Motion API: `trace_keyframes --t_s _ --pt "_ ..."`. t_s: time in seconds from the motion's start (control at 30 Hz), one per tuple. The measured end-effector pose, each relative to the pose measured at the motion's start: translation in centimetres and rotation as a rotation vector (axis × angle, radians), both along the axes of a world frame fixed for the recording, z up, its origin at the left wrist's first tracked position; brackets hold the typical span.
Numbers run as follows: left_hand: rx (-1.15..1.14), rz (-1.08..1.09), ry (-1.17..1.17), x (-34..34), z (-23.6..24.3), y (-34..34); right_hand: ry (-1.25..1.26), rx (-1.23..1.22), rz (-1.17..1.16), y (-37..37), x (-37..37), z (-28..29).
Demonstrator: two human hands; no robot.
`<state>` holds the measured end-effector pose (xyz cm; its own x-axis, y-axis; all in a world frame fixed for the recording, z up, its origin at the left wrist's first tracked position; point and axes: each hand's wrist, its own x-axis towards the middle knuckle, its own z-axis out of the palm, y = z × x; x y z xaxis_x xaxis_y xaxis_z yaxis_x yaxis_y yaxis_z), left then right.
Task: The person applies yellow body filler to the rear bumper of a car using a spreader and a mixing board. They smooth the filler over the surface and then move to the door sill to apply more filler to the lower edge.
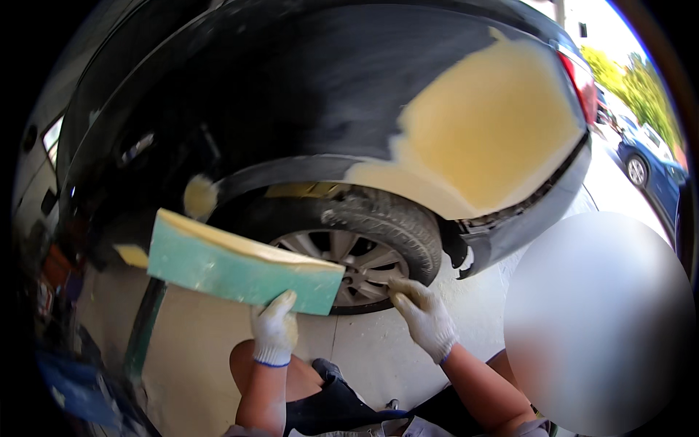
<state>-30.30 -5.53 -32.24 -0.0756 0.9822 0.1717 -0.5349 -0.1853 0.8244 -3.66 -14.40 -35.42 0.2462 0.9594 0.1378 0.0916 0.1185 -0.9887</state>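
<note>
A wide green spreader board (242,275), with pale yellow paste along its top edge, is held from below by my left hand (274,328) in a white glove. My gloved right hand (422,317) is just right of the board, in front of the alloy wheel (371,266), its fingers curled; what they hold, if anything, cannot be made out. A dark car body (277,95) has a large patch of yellow filler (491,124) reaching over the wheel arch, and a smaller patch (200,195) left of the wheel.
A dark green post (142,335) stands at the left beside a blurred blue object (80,386). The grey floor (182,342) runs under my legs. Outside at the right are a parked blue car (648,167) and trees (637,87). A blurred disc hides the lower right.
</note>
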Motion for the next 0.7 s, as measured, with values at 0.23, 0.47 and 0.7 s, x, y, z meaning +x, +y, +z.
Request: trace_keyframes --t_s 0.23,0.47,0.7 --pt "-0.040 -0.014 0.080 -2.4 -3.3 0.0 0.459 -0.077 0.140 11.9 -3.4 7.2" --pt "-0.064 0.027 0.100 -5.1 -3.5 -0.2 0.661 -0.222 0.037 16.0 -6.4 11.1" --pt "-0.098 0.001 0.285 -4.7 -3.3 -0.7 0.796 -0.086 -0.010 19.6 -3.9 9.1"
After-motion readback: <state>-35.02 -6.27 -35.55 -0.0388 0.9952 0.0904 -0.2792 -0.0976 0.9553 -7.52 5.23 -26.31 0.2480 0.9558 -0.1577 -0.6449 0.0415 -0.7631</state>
